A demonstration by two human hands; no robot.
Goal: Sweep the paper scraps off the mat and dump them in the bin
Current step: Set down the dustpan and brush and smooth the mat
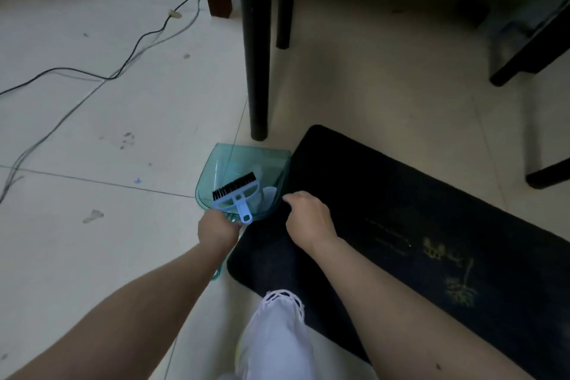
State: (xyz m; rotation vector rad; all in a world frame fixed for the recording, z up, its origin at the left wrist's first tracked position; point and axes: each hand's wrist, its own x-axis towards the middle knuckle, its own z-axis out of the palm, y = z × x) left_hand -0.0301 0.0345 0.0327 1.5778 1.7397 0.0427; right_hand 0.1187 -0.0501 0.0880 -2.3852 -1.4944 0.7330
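A translucent teal dustpan [243,177] sits on the pale tiled floor [108,133], its right wall touching the left end of a dark mat [401,210]. The pan is clear enough that a tile joint shows through its base. Its front edge is straight, its back is rounded, and its teal handle runs back toward the person, mostly hidden under the left forearm, with the tip showing just left of the mat's near corner.

Inside the dustpan lies a small light-blue hand brush [236,196] with a row of black bristles pointing toward the pan's front edge and a short handle ending in a hanging hole. A pale paper scrap [270,193] rests in the pan just right of the brush.

The left hand [217,228] grips the dustpan at its back, where the handle begins, fingers curled round it and hidden beneath the hand. The right hand [310,217] is over the mat just right of the dustpan, knuckles up, fingers bent downward at the mat's edge; whether they pinch anything cannot be told.

The mat carries a faint yellowish printed design [447,268] with lines of writing, too dim to read. Beyond the dustpan stands a black furniture leg [257,71].
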